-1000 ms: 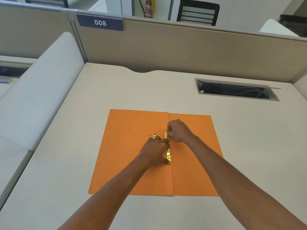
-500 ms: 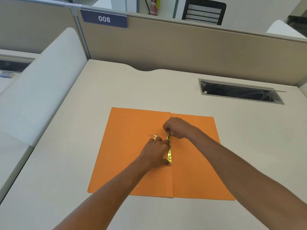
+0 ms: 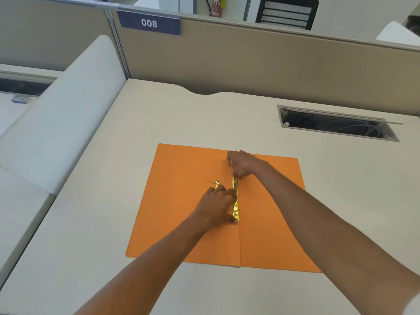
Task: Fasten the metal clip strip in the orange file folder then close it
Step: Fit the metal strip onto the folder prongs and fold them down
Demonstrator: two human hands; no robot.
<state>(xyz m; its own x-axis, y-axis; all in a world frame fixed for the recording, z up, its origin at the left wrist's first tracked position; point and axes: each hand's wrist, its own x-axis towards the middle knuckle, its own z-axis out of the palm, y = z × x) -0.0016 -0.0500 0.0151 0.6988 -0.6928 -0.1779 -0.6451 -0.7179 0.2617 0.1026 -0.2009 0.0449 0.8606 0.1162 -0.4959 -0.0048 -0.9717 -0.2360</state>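
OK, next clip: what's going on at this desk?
A person is working on an orange file folder that lies open flat on the desk. Both hands are at its centre fold, on the gold metal clip strip: the left hand presses beside the strip's near part, and the right hand is at its far end. A second small gold piece pokes out by the left hand. The folder is not yet closed.

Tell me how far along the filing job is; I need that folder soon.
Done: the orange folder lies open flat on the desk, with the gold metal strip set along its centre fold. In hand: the left hand presses the strip's near part, the right hand works its far end. Left: finishing the fastening, whose state I cannot judge, and closing the folder.
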